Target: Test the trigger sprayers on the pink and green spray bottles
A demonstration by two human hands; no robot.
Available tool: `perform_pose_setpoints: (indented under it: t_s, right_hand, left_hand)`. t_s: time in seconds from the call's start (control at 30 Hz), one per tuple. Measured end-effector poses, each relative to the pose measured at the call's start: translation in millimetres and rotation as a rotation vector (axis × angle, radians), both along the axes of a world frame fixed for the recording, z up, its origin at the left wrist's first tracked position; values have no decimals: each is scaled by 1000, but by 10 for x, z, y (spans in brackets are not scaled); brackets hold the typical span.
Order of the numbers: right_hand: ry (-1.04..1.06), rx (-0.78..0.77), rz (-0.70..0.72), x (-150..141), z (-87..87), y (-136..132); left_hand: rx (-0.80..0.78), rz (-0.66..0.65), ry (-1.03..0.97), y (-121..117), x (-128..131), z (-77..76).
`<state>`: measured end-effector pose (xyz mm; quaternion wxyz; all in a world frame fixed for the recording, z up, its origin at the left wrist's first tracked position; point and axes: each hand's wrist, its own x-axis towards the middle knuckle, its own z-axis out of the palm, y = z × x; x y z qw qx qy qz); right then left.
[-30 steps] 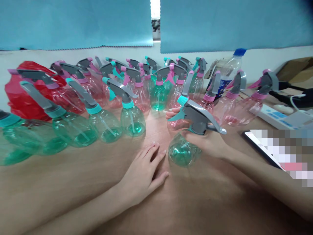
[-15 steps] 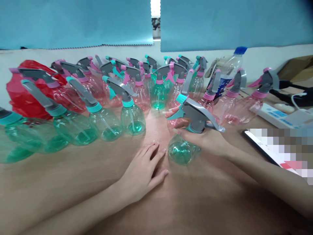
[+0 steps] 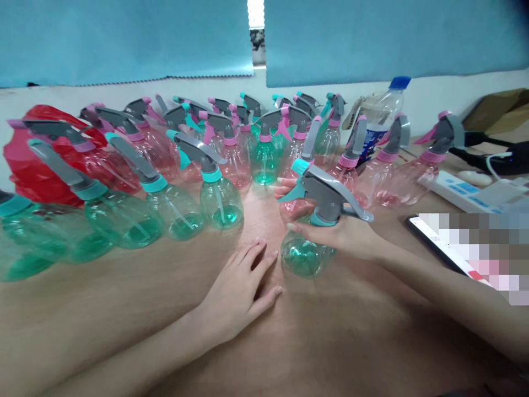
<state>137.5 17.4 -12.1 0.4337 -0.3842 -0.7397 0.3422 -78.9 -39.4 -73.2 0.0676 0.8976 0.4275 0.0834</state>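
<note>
My right hand (image 3: 343, 234) is wrapped round the neck of a green spray bottle (image 3: 305, 256) with a grey and teal trigger head, its nozzle pointing left. The bottle stands at or just over the table. Flat on the wood, just left of it, rests my left hand (image 3: 243, 281), fingers spread and holding nothing. The closest bottle beyond the left hand is another green spray bottle (image 3: 223, 207) with a teal collar. Behind my right fingers, a pink spray bottle (image 3: 295, 207) is partly hidden.
Several green and pink spray bottles line the left and back of the table (image 3: 185, 353). A red plastic bag (image 3: 39, 176) sits at the far left. To the right are a clear bottle with a blue cap (image 3: 386, 107), a power strip (image 3: 458, 190) and a phone (image 3: 444, 248).
The whole view has shifted slightly, so everything appears a little further left. Both hands keep their poses, and my right hand still grips the same spray bottle.
</note>
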Motion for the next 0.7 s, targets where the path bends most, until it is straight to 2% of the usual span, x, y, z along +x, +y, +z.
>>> perform_pose_setpoints:
  t_s: [0.13,0.33,0.7]
  right_hand:
    - [30,36,-4,3,-22,1]
    - [37,-16,-59,-8,-30,3]
    - [-8,-36,-49,25,-66,14]
  left_hand:
    - [16,-3,-6,5,0,-9]
    - [19,-3,-12,2,9,0]
    - [18,-2,-32,4,1,-7]
